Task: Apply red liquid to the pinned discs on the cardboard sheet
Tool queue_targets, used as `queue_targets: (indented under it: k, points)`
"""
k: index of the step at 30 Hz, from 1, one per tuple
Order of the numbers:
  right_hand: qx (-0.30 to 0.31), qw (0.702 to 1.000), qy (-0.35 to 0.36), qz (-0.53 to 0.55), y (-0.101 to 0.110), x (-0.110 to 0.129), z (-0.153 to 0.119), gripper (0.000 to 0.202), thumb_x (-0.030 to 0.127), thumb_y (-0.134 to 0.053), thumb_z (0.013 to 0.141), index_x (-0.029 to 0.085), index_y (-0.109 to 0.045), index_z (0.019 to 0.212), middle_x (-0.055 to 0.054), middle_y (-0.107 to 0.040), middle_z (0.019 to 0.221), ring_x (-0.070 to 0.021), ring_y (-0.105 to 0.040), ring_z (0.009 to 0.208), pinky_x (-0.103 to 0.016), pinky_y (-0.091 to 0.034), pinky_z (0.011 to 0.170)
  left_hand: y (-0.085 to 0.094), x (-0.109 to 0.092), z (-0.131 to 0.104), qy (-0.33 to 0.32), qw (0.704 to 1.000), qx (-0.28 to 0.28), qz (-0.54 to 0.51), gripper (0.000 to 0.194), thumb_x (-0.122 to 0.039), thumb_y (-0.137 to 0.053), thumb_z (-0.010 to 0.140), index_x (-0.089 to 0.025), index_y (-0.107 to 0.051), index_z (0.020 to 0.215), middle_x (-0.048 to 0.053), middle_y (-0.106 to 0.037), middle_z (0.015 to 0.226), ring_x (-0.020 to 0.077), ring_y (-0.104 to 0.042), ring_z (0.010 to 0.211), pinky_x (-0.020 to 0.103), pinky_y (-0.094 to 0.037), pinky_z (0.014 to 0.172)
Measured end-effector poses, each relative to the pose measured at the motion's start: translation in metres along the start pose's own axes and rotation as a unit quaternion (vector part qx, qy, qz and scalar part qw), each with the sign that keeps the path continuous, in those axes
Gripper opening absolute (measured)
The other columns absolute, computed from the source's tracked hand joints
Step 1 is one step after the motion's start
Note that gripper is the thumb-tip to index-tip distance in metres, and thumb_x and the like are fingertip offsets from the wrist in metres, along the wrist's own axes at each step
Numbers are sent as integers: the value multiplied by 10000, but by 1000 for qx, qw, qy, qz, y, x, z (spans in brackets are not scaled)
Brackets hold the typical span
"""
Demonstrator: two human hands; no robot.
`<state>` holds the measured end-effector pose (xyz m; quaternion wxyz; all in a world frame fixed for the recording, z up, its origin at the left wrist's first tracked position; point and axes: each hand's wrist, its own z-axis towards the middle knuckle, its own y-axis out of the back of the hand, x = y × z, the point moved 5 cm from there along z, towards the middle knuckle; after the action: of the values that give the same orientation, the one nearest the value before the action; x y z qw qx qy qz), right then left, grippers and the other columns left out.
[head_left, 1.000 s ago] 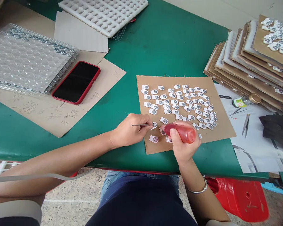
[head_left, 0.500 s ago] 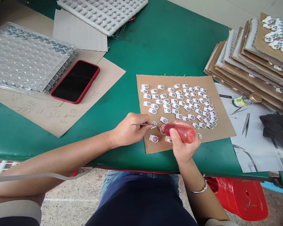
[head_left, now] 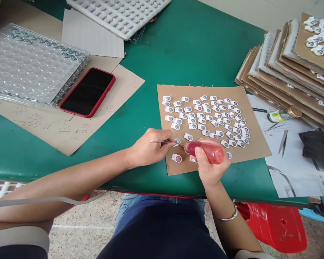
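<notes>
Between the fingers of my left hand (head_left: pixel 151 148) is a pair of thin metal tweezers (head_left: pixel 160 141), pinched near the left side of the cardboard sheet. At their tip sits a small white tag with a round dark emblem (head_left: pixel 177 142). My right hand (head_left: pixel 212 167) is closed around a squeeze bottle of red liquid (head_left: pixel 207 152), tilted with its nozzle pointing left toward that piece. The nozzle is close to the emblem; I cannot tell whether they touch. Many similar white tagged pieces (head_left: pixel 202 121) lie in rows on the brown cardboard sheet (head_left: pixel 255 144).
A red-cased phone (head_left: pixel 88 92) and a clear plastic tray (head_left: pixel 29 68) lie at left. White foam trays (head_left: pixel 121 16) sit at the back. Stacked cardboard sheets (head_left: pixel 283 66), a small glass jar (head_left: pixel 283 114), tweezers (head_left: pixel 283 142) and dark cloth (head_left: pixel 318 147) are at right.
The view has shifted very slightly. Both hands keep nearly the same pose, with the bottle nozzle still by the emblem.
</notes>
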<state>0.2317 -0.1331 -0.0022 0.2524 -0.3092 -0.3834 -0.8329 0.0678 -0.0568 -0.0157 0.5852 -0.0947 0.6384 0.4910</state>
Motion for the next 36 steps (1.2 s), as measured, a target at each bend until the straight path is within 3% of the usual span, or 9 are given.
queue_targets:
  k: [9,15,21,23,25,28,30,33,36]
  points:
    - [7,1000,-12,6,0,-4,0,153,275,-647,742,194,-604,865,-53,-644,833,-198,-623,797,-373,-537,693,0,0,0,3,1000,-3,0,66,-156,-571,809,-142,-635,803,14,-654,689,80,-549,547,189,-404,484]
    - [-49,992,-70,89,4,-12,-4,196,336,-630,741,189,-588,864,-52,-626,847,-188,-628,749,-363,-542,644,1,5,0,20,1000,-12,-17,76,-186,-584,810,-161,-654,822,14,-671,746,90,-584,602,189,-445,530]
    - [-63,899,-250,353,25,-35,9,354,524,-399,821,199,-502,914,-11,-572,720,-107,-543,456,-223,-388,326,37,13,4,134,981,-139,10,226,-373,-578,829,-173,-634,741,21,-624,696,141,-567,631,258,-460,562]
    - [-61,871,-273,404,46,-48,16,398,548,-332,837,194,-504,891,6,-543,672,-88,-500,409,-212,-347,297,44,8,16,143,984,-104,-10,361,-402,-583,822,-159,-576,555,39,-620,751,167,-577,726,276,-466,619]
    - [-84,862,-261,426,75,-63,20,404,553,-342,834,190,-518,862,8,-547,683,-75,-481,391,-207,-336,290,42,-1,31,180,983,-31,-25,333,-431,-514,863,-182,-602,659,8,-605,703,142,-545,649,273,-444,598]
    - [-171,855,-229,434,126,-93,12,367,535,-435,808,187,-548,842,3,-583,745,-72,-508,410,-201,-365,306,24,-27,61,229,968,85,49,365,-485,-410,894,-211,-587,729,-34,-523,538,106,-448,506,239,-353,508]
    - [-249,839,-217,432,158,-114,1,331,515,-495,787,191,-561,803,8,-602,747,-87,-546,439,-199,-390,322,-1,-55,89,199,959,155,128,401,-505,-398,881,-201,-552,670,-41,-450,477,98,-389,473,218,-282,471]
    - [-373,800,-204,424,198,-141,-20,289,488,-555,761,199,-555,748,26,-617,691,-110,-588,478,-190,-404,341,-60,-103,139,105,948,238,183,439,-485,-436,847,-176,-437,535,-28,-446,442,97,-385,447,220,-259,467]
    - [-454,760,-202,419,226,-163,-41,304,512,-578,735,209,-557,746,39,-614,658,-122,-600,486,-185,-393,339,-140,-141,179,16,919,337,206,418,-431,-484,807,-177,-391,489,-20,-448,425,101,-380,414,234,-247,451]
